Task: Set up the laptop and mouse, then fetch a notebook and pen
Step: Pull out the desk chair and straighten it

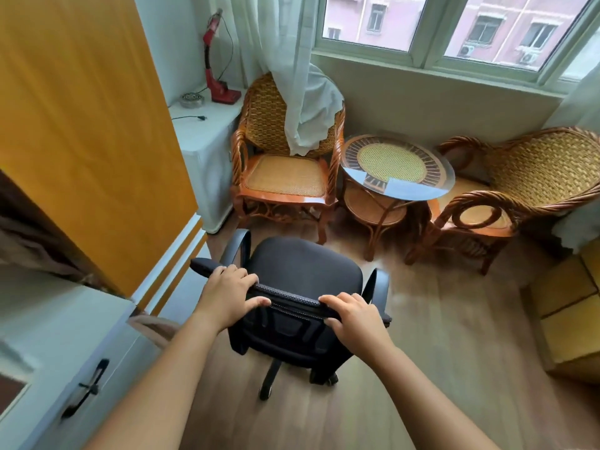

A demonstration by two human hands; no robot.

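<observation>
A black office chair (302, 267) on castors stands on the wooden floor right in front of me, its seat facing away. My left hand (232, 292) grips the top edge of its backrest on the left side. My right hand (354, 316) grips the same edge on the right. No laptop, mouse, notebook or pen shows in the head view.
Two wicker armchairs (285, 177) (526, 177) flank a round glass-topped table (397, 167) under the window. A tall orange wardrobe (87, 134) and a white cabinet with a black handle (87, 388) stand at left. A red desk lamp (214, 60) sits on a white unit. Yellow furniture (571, 313) is at right.
</observation>
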